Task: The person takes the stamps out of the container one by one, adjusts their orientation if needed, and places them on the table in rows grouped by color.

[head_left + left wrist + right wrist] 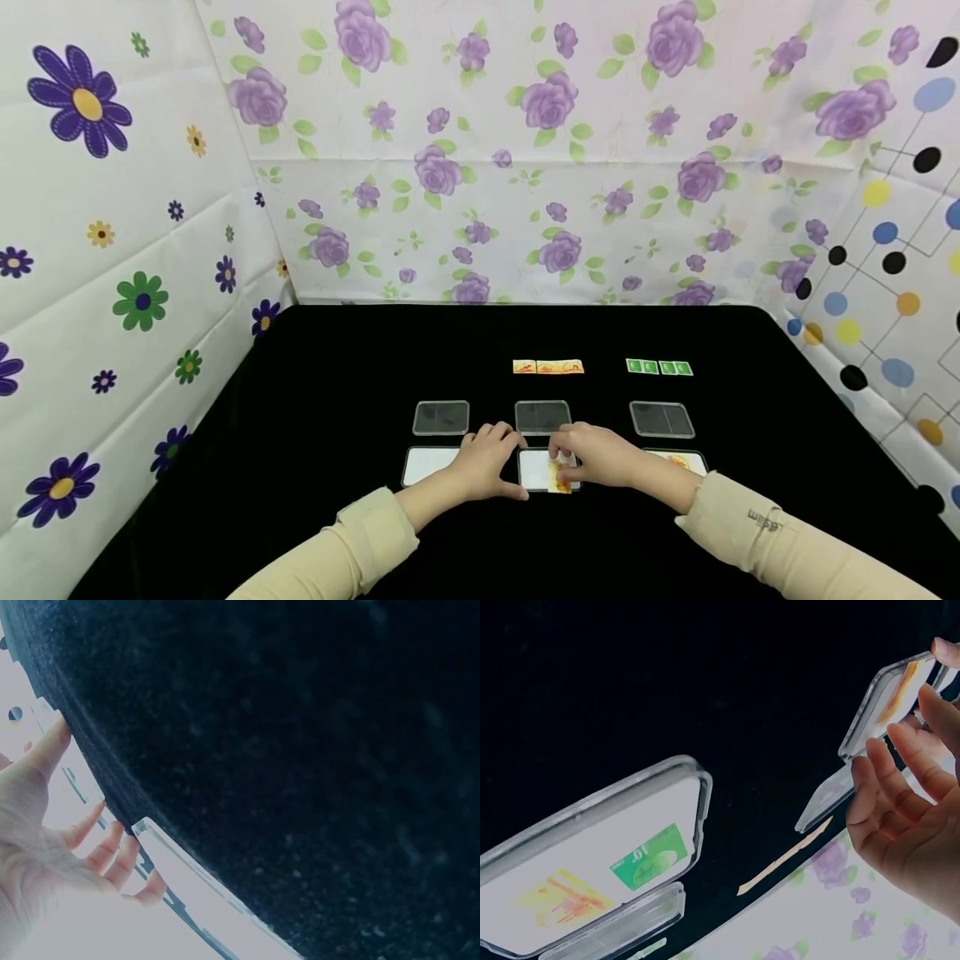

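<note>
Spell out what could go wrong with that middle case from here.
The yellow card at the right grip sits near the edge of the middle case, so it may end up crooked or over the rim. The left grip is right beside that case and might nudge it. The right forearm crosses the right-hand case in the head view and could brush it.

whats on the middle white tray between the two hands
A yellow-orange card, toward the right side of the middle white tray. The right hand covers part of both, so what it hides can't be told.
</note>
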Demonstrator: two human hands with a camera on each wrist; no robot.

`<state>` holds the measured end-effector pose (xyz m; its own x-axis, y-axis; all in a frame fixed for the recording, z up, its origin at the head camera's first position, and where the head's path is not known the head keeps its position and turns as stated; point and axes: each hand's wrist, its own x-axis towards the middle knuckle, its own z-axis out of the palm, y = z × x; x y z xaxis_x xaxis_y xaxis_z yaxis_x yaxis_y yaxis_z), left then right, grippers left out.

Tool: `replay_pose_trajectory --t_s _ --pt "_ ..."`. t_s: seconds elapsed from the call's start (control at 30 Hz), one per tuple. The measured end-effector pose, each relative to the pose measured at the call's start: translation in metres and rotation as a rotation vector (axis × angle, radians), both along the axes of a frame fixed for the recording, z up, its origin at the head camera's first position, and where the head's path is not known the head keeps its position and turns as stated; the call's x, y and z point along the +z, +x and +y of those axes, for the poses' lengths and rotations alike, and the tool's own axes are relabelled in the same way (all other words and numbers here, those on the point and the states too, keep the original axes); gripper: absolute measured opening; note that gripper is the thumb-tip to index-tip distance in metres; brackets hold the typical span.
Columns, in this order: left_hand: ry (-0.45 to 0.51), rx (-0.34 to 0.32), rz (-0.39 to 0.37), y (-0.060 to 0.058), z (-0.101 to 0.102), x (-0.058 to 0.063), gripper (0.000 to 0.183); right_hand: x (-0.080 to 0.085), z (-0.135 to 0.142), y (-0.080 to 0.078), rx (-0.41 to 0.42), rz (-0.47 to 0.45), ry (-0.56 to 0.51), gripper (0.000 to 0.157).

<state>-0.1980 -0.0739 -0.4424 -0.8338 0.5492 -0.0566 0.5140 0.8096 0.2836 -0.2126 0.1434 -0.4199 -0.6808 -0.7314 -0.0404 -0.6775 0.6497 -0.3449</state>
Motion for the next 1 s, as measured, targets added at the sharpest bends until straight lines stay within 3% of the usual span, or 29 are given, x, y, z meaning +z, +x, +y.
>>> replay_pose_trajectory --t_s 0.2,0.43,1.0 --pt "-0.006 0.000 0.007 0.0005 -0.0004 -0.0015 0.068 -0.0050 -0.0012 0.0011 0.018 0.073 0.028 0.029" --pt "0.001 -0.002 0.017 0.0003 -0.0004 -0.0021 0.067 -0.0056 -0.0029 0.0012 0.010 0.083 0.025 0.031" --pt "-0.004 0.005 -0.002 0.0020 0.0011 0.0023 0.067 -0.0012 -0.0085 -0.0012 -0.032 -0.024 0.016 0.033"
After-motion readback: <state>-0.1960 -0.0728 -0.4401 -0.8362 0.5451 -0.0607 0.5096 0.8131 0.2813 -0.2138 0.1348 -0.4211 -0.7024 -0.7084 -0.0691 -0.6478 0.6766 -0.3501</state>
